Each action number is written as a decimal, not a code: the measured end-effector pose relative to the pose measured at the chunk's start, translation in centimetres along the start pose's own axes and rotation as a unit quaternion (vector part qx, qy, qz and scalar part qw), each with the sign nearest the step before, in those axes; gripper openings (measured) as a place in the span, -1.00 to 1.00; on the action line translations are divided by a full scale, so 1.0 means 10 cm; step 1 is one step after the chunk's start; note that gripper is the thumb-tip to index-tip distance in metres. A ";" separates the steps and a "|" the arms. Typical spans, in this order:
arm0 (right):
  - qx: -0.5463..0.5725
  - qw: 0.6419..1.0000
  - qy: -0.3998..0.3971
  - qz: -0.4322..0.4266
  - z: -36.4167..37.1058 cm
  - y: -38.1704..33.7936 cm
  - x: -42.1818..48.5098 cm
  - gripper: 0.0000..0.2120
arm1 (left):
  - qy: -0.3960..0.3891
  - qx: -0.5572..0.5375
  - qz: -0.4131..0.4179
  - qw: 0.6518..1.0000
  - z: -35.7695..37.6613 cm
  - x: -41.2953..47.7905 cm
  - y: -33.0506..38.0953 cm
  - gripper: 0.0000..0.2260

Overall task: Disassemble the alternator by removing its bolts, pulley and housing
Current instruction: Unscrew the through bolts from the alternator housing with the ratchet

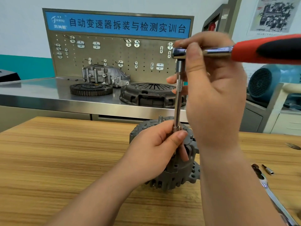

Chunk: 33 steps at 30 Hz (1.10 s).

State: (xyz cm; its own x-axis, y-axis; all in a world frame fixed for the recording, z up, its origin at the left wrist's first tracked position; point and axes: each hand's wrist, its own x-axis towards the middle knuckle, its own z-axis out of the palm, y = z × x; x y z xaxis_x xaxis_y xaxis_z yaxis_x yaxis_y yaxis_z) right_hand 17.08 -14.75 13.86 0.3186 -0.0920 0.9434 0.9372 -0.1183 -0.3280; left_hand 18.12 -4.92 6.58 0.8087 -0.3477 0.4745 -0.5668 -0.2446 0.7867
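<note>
Our left hand [154,149] pinches the extension [178,103] low, hiding its tip on the alternator [179,173]. Our right hand [216,95] grips the ratchet [244,49], its handle cropped.

1. Left of the alternator [177,173], the wooden table [65,152] gives a hand open approach.
2. Above it, the upright extension bar [178,103], pinched by the left hand [151,154], and the right hand [215,95] gripping the ratchet [267,49] block access.
3. To the right, a wrench [276,199] and a bit [268,170] lie on the table.

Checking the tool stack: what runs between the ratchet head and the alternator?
A chrome extension bar, its lower end pinched by the left hand; head view.
</note>
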 end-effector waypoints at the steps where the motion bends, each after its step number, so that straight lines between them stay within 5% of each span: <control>1: -0.009 1.000 0.007 -0.006 0.01 0.01 -0.01 -0.93 | 0.000 -0.001 0.000 1.000 0.00 0.00 0.00 -0.68; 5: 0.133 0.984 0.026 0.111 0.02 -0.02 -0.01 -0.88 | -0.001 -0.016 0.013 1.000 -0.01 -0.01 -0.01 -0.70; 10: 0.401 0.875 0.037 0.268 -0.06 0.01 0.04 -0.77 | -0.003 -0.001 0.040 0.999 -0.01 -0.02 0.00 -0.68; 13: 0.439 0.853 0.013 0.280 -0.08 0.04 0.04 -0.76 | -0.009 0.008 0.030 0.999 -0.01 -0.01 -0.01 -0.73; 16: 0.346 0.909 0.015 0.232 -0.05 0.05 0.02 -0.82 | -0.007 0.021 0.015 1.000 -0.01 -0.01 -0.01 -0.73; 19: 0.088 0.993 0.033 0.068 -0.03 0.05 0.01 -0.91 | -0.004 0.022 0.003 1.000 0.00 -0.01 0.00 -0.72; 21: -0.066 0.996 0.033 -0.046 -0.02 0.06 -0.01 -0.92 | 0.004 0.020 0.005 1.000 0.00 -0.01 0.00 -0.68; 23: -0.097 0.992 0.051 -0.059 0.00 0.07 -0.03 -0.91 | 0.006 0.015 0.010 1.000 0.01 0.00 0.00 -0.66; 27: 0.105 0.986 0.069 0.111 0.02 0.00 -0.02 -0.88 | 0.008 0.010 0.032 0.999 0.00 -0.02 -0.02 -0.70; 30: 0.313 0.919 0.062 0.230 0.00 -0.01 0.02 -0.79 | 0.007 0.007 0.044 0.999 -0.01 -0.04 0.00 -0.76; 33: 0.400 0.875 0.040 0.271 -0.04 0.00 0.05 -0.77 | -0.004 -0.002 0.035 0.999 -0.01 -0.04 0.00 -0.71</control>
State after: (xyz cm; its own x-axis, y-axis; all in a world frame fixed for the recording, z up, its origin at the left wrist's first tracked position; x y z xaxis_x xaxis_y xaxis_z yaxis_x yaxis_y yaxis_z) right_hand 17.17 -15.22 14.27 0.7660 0.0059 0.6428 0.4620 0.6903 -0.5568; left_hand 17.82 -4.72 6.49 0.7650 -0.3722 0.5256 -0.6220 -0.2153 0.7529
